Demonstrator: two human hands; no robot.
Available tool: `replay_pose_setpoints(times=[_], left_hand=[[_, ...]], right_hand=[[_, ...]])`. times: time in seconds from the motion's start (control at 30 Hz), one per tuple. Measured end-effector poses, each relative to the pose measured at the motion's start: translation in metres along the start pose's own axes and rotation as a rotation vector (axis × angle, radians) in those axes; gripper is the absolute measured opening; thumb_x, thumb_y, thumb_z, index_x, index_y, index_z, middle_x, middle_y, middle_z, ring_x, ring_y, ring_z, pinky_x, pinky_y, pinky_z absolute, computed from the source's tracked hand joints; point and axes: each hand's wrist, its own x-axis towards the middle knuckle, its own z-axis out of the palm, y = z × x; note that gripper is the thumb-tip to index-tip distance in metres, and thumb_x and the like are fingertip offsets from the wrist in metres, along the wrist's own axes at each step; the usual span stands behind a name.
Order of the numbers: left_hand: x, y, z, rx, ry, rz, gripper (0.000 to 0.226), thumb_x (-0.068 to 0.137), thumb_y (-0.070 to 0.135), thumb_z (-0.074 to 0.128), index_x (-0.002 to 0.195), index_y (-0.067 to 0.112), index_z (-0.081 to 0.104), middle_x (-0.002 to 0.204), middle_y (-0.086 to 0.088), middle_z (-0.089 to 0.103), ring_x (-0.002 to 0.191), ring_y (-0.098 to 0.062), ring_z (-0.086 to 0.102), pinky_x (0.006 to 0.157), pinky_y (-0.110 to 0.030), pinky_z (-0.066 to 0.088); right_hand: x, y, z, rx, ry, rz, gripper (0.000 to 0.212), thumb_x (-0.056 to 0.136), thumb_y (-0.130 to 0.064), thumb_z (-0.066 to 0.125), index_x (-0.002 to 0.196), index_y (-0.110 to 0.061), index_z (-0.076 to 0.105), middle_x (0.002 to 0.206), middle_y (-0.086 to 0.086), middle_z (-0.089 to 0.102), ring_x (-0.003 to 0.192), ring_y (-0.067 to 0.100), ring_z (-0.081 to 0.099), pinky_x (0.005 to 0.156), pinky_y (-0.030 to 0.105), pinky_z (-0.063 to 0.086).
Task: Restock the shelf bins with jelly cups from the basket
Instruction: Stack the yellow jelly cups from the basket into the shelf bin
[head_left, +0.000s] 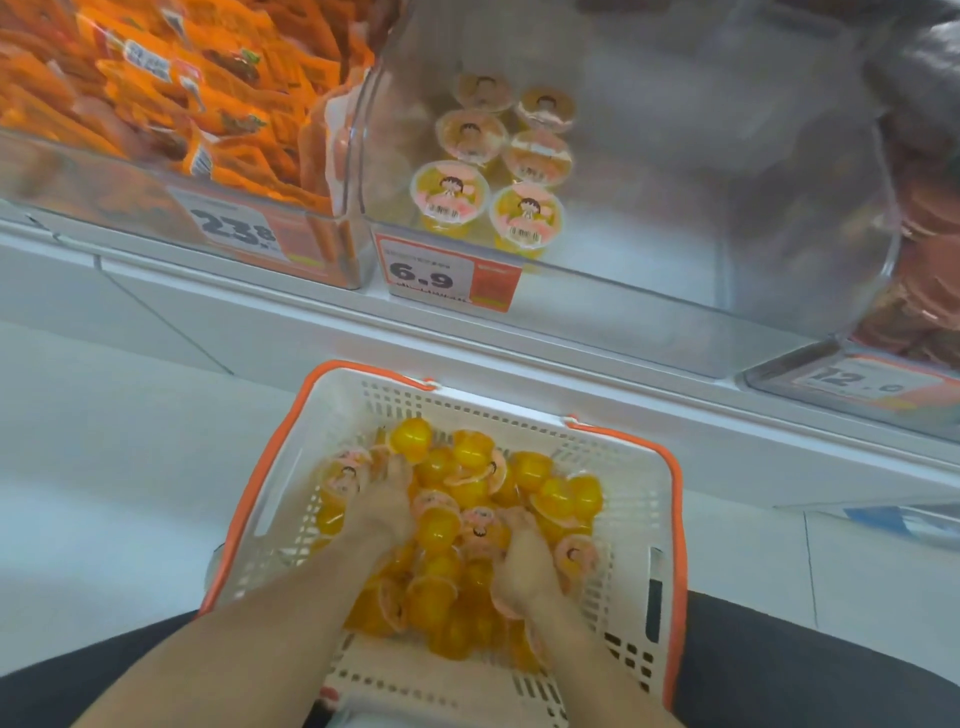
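Note:
A white basket with an orange rim (670, 499) sits on the floor in front of me, heaped with yellow jelly cups (550, 493) with pink cartoon lids. Both of my hands are down in the heap. My left hand (382, 506) lies over the cups on the left, its fingertips sunk between them beside a lid-up cup (347, 475); its grip is hidden. My right hand (524, 564) curls its fingers round a pink-lidded cup (480, 530) near the middle. Above, the clear shelf bin (675, 291) holds several upright jelly cups (449, 195) in two rows at its left side.
An orange price tag reading 6.9 (449, 278) hangs on the bin's front. A bin of orange snack packets (171, 98) stands to the left, and another bin with reddish packets (930, 270) to the right. The white shelf edge (363, 332) runs between bins and basket. My dark-clad knees flank the basket.

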Motion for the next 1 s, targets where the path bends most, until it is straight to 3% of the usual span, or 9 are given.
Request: replay_pose_setpoints(times=[0.07,0.17,0.33,0.43,0.57,0.67,0.8,0.93,1.0], left_hand=[[0.003,0.001,0.001,-0.035,-0.006,-0.018,0.071,0.098,0.043,0.051,0.154,0.017,0.016,0.161,-0.012,0.021,0.150,-0.039,0.007,0.121,-0.048,0.011],[0.008,0.006,0.003,-0.016,0.001,-0.037,0.072,0.097,0.046,0.053,0.150,0.009,0.021,0.158,-0.015,0.026,0.149,-0.039,0.011,0.120,-0.049,0.012],[0.012,0.005,0.007,0.103,0.055,-0.050,0.069,0.095,0.047,0.056,0.147,0.009,0.033,0.153,-0.015,0.036,0.144,-0.036,0.024,0.118,-0.049,0.018],[0.006,-0.010,0.013,0.122,0.266,-0.140,0.049,0.092,0.023,0.055,0.139,0.013,0.046,0.143,-0.018,0.042,0.133,-0.037,0.034,0.111,-0.050,0.026],[0.004,-0.035,0.014,0.101,0.383,-0.192,0.055,0.081,0.002,0.056,0.134,0.015,0.052,0.143,-0.017,0.042,0.131,-0.036,0.034,0.106,-0.052,0.027],[0.008,-0.039,0.004,0.090,0.358,-0.184,0.057,0.082,0.002,0.053,0.136,0.021,0.051,0.145,-0.012,0.041,0.135,-0.033,0.029,0.108,-0.050,0.025],[0.012,-0.035,-0.007,0.196,0.262,-0.210,0.048,0.086,0.014,0.054,0.133,0.015,0.050,0.136,-0.015,0.047,0.127,-0.034,0.037,0.108,-0.045,0.031],[0.004,-0.027,-0.020,-0.267,0.170,-0.373,0.053,0.075,0.047,0.077,0.107,0.005,0.069,0.107,-0.015,0.069,0.102,-0.032,0.063,0.085,-0.037,0.052],[-0.001,-0.026,-0.024,-0.549,0.051,-0.408,0.058,0.075,0.047,0.081,0.113,0.004,0.068,0.114,-0.016,0.067,0.108,-0.034,0.062,0.082,-0.036,0.049]], right_hand=[[0.003,0.004,0.003,-0.037,-0.022,-0.048,0.061,0.092,-0.011,0.053,0.150,-0.026,0.038,0.158,-0.005,0.025,0.140,0.018,0.037,0.112,0.023,0.029],[0.007,0.002,0.005,-0.094,-0.024,-0.068,0.063,0.095,-0.022,0.054,0.153,-0.030,0.030,0.156,-0.005,0.023,0.133,0.020,0.045,0.109,0.027,0.037],[0.020,-0.003,0.008,-0.210,-0.029,-0.020,0.046,0.092,-0.027,0.062,0.135,-0.026,0.046,0.136,0.003,0.038,0.108,0.029,0.060,0.091,0.041,0.053],[0.021,-0.001,0.012,-0.298,-0.027,-0.032,0.027,0.092,-0.024,0.061,0.117,-0.023,0.051,0.130,0.003,0.041,0.102,0.028,0.061,0.083,0.040,0.054],[0.012,0.007,0.030,-0.389,-0.010,-0.078,0.023,0.096,-0.025,0.054,0.117,-0.023,0.046,0.137,0.007,0.038,0.105,0.030,0.058,0.068,0.039,0.050],[0.006,0.011,0.037,-0.332,0.017,-0.088,0.020,0.100,-0.031,0.046,0.117,-0.023,0.043,0.137,0.007,0.035,0.107,0.031,0.056,0.068,0.040,0.049],[0.006,0.011,0.037,-0.335,0.032,-0.085,0.013,0.100,-0.018,0.041,0.112,-0.022,0.044,0.135,0.009,0.034,0.095,0.029,0.057,0.070,0.041,0.052],[0.008,0.009,0.024,-0.369,-0.036,-0.081,0.025,0.092,0.000,0.042,0.108,-0.019,0.047,0.133,0.006,0.033,0.087,0.027,0.055,0.062,0.037,0.042],[0.006,0.012,0.021,-0.347,-0.048,-0.112,0.028,0.088,0.004,0.044,0.106,-0.018,0.048,0.134,0.004,0.033,0.090,0.026,0.055,0.064,0.035,0.039]])
